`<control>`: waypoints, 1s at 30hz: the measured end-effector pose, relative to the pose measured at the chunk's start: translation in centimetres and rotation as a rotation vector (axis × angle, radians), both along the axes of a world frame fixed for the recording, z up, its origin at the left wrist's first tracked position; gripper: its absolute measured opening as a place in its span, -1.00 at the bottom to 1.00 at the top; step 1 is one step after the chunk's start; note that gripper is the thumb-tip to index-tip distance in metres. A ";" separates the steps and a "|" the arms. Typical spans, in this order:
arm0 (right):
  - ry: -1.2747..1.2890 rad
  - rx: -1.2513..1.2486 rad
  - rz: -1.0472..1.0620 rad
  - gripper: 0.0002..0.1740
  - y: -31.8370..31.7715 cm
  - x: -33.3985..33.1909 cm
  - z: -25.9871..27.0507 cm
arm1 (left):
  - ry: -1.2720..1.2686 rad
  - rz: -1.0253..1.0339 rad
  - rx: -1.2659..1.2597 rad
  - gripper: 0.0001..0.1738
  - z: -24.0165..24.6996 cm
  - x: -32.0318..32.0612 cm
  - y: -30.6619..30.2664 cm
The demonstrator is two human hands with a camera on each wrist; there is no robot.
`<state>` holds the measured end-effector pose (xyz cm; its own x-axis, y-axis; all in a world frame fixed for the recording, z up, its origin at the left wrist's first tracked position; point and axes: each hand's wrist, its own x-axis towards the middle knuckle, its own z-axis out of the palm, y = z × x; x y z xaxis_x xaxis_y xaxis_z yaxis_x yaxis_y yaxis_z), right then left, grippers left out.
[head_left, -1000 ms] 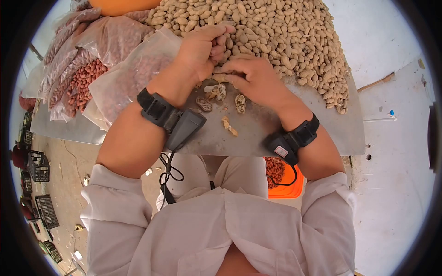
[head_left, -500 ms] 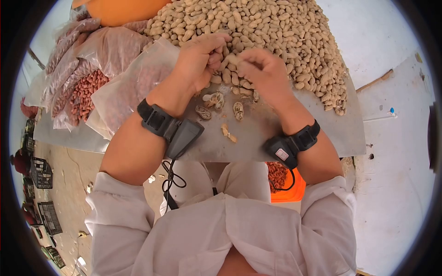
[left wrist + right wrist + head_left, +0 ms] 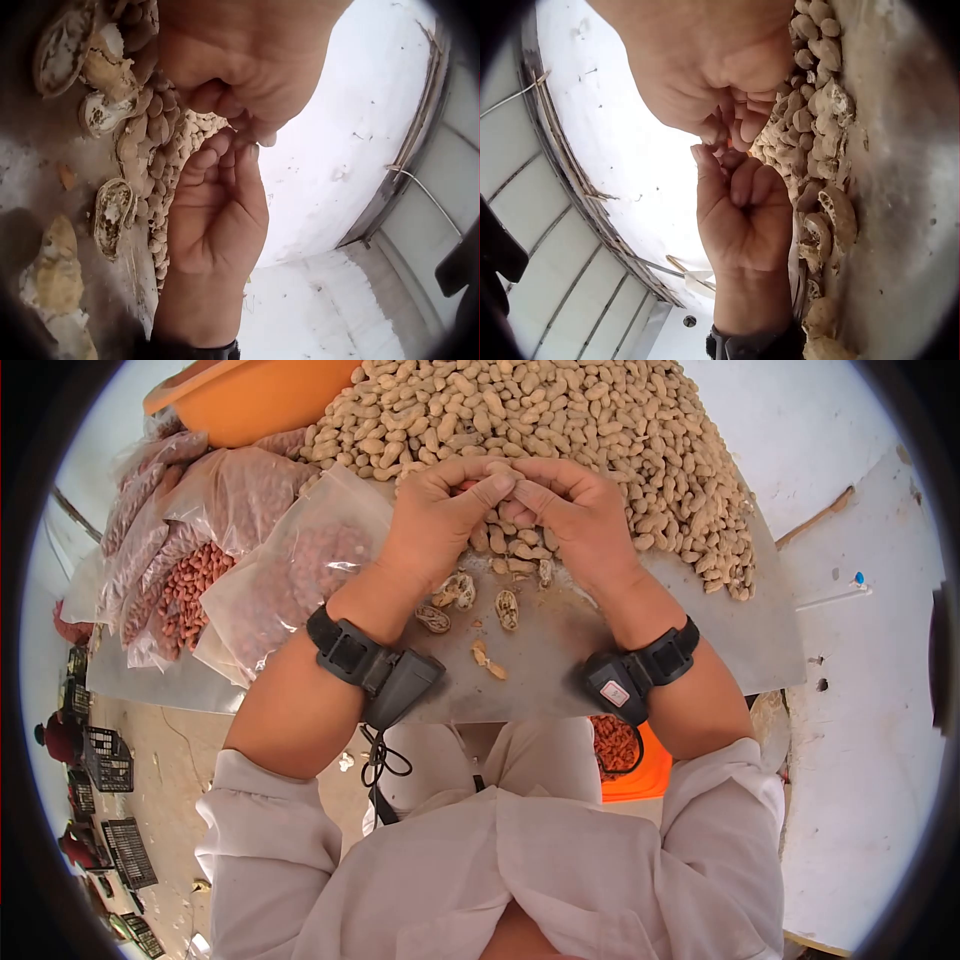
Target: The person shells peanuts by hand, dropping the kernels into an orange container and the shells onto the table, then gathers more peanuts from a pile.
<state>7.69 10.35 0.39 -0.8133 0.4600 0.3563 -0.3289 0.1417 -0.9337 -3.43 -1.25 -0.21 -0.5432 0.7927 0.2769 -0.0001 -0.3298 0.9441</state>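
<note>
Both hands meet fingertip to fingertip over the near edge of a big pile of unshelled peanuts [image 3: 560, 420]. My left hand [image 3: 445, 515] and right hand [image 3: 575, 510] have curled fingers and pinch a small peanut [image 3: 503, 488] between them, mostly hidden by the fingers. In the left wrist view the left hand [image 3: 232, 60] is above and the right hand [image 3: 217, 217] below. The right wrist view shows the right hand [image 3: 712, 67] above the left hand [image 3: 746, 217]. Several split empty shells [image 3: 505, 610] lie on the metal tabletop [image 3: 570, 650] just under the hands.
Clear bags of red shelled kernels [image 3: 190, 580] are stacked left of the pile, with an orange basin [image 3: 250, 395] behind them. An orange tub of kernels [image 3: 625, 760] sits under the table's front edge. A white wall [image 3: 870, 660] is on the right.
Both hands have moved up from the shells toward the pile and closed together; the right hand, apart half a second ago, now meets the left fingertips.
</note>
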 end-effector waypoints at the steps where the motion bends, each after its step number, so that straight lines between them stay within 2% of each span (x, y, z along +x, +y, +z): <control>1: -0.013 0.010 -0.001 -0.77 0.0 0.0 0.0 | -0.007 -0.009 -0.001 -0.76 0.1 0.0 -0.1; 4: -0.051 0.044 0.016 -0.77 -0.1 0.0 0.1 | 0.050 0.012 -0.022 -0.81 0.2 0.1 -0.2; 7: -0.091 0.064 0.046 -0.78 -0.2 0.1 0.2 | 0.228 0.087 -0.063 -0.81 0.1 0.0 -0.1; 10: -0.128 0.045 0.034 -0.79 -0.3 0.1 0.0 | 0.301 0.079 -0.017 -0.81 -0.8 -0.5 0.3; 19: -0.126 0.041 -0.010 -0.82 -0.9 0.1 0.1 | 0.353 0.113 0.010 -0.85 -1.2 -0.3 0.4; 24: -0.123 -0.049 0.014 -0.83 -0.9 0.2 0.2 | 0.252 0.090 0.020 -0.82 -0.7 0.2 0.2; 30: -0.041 -0.320 0.059 -0.81 -0.8 -0.2 -0.5 | 0.148 0.050 0.072 -0.80 -0.8 0.4 0.4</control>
